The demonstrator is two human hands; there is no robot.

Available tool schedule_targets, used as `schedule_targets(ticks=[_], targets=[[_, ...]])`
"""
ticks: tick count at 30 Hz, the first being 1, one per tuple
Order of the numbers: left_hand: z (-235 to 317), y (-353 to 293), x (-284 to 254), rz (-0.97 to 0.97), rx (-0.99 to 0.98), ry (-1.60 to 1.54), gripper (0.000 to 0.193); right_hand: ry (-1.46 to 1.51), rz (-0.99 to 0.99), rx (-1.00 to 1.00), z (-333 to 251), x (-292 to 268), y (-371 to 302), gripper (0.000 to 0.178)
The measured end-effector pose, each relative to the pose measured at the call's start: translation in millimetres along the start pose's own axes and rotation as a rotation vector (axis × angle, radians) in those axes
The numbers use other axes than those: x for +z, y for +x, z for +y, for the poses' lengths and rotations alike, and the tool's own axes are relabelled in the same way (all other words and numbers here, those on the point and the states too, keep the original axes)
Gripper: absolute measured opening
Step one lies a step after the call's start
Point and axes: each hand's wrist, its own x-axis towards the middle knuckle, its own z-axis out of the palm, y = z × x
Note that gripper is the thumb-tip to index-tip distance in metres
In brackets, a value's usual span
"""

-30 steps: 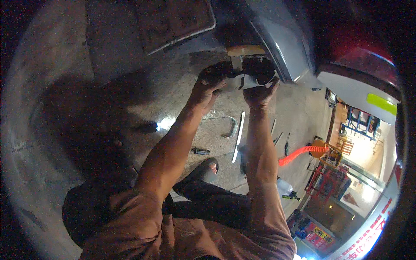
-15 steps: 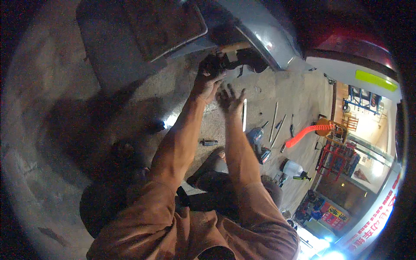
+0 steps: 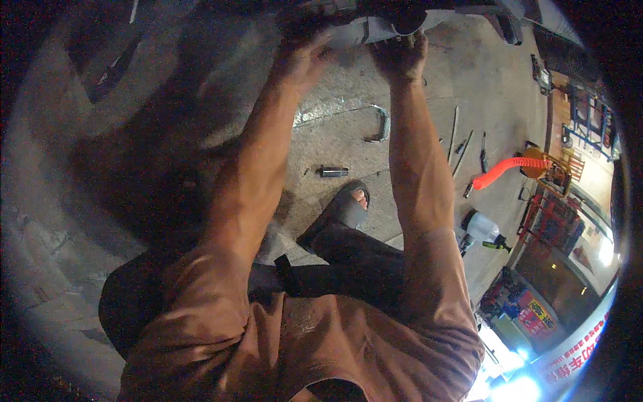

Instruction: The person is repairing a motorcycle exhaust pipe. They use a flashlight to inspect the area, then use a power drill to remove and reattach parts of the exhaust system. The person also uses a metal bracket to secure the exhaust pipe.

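Observation:
Both my arms reach up to the underside of a vehicle at the top edge, where a grey body panel and dark parts hang. My left hand is closed at a dark part in shadow; what its fingers hold is hidden. To its right, my right hand is raised under a dark round part, its fingers curled against it, and I cannot make out what they grip. On the floor below lie a dark metal cylinder and a C-shaped metal piece.
Long thin rods and a dark-handled tool lie on the floor to the right. Beyond them are an orange coiled hose and a white spray bottle. My sandalled foot rests below the cylinder.
The view has shifted, and the vehicle now sits higher in it. My right hand has gone from spread fingers in the open to reaching up against the vehicle's underside. The left stays at the vehicle.

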Motion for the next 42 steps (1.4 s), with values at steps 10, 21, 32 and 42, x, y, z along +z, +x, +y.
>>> schedule_targets(ticks=[10,21,32,42], targets=[[24.2,-0.7,-24.9,0.006,-0.022,0.071,0.035,0.130,-0.337,-0.009,17.9,-5.3,-3.2,0.052],[23.3,-7.0,-42.4,0.036,-0.058,-0.012,0.053,0.076,-0.194,0.033,35.0,-15.6,-12.3,0.057],[18.1,-2.5,-51.4,0.036,0.025,0.003,0.043,-0.029,-0.117,-0.067,29.4,-5.1,-17.2,0.053],[23.8,-5.1,-6.1,0.175,0.017,-0.002,0.051,-0.188,0.030,-0.126,-4.1,23.6,-17.2,0.047]])
